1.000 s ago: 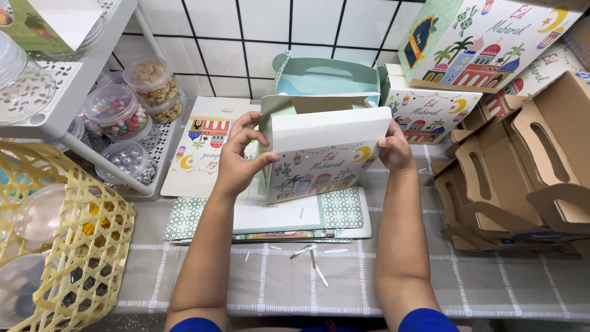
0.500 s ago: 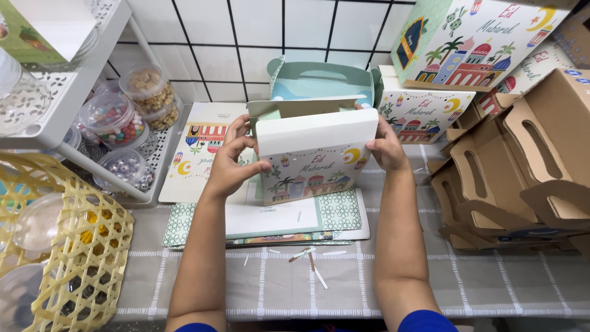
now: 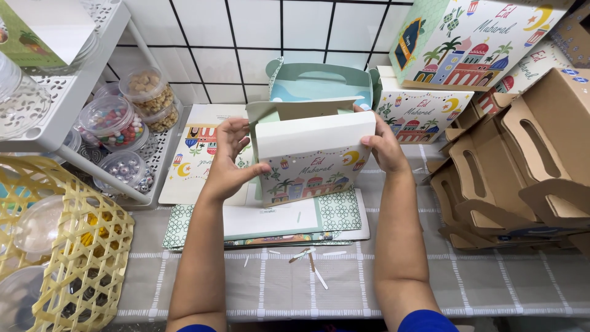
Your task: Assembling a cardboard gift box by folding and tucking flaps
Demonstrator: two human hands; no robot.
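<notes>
I hold a half-folded white cardboard gift box (image 3: 313, 157), printed with crescents, palms and small buildings, upright above a stack of flat box blanks (image 3: 289, 221). My left hand (image 3: 230, 160) grips its left side, thumb on the front panel. My right hand (image 3: 384, 147) grips its right edge. The top flap lies folded toward me, and a pale green inner flap stands up at the back left.
An assembled teal handle box (image 3: 319, 83) and decorated boxes (image 3: 424, 110) stand behind. Brown handle cartons (image 3: 522, 166) crowd the right. A white rack (image 3: 67, 92) with candy jars (image 3: 114, 120) and a yellow woven basket (image 3: 74, 246) sit left. Paper scraps (image 3: 310, 261) lie on the checked cloth.
The box has been lifted slightly and its top flap pressed flatter. My left hand shifted from the upper left corner down onto the left side.
</notes>
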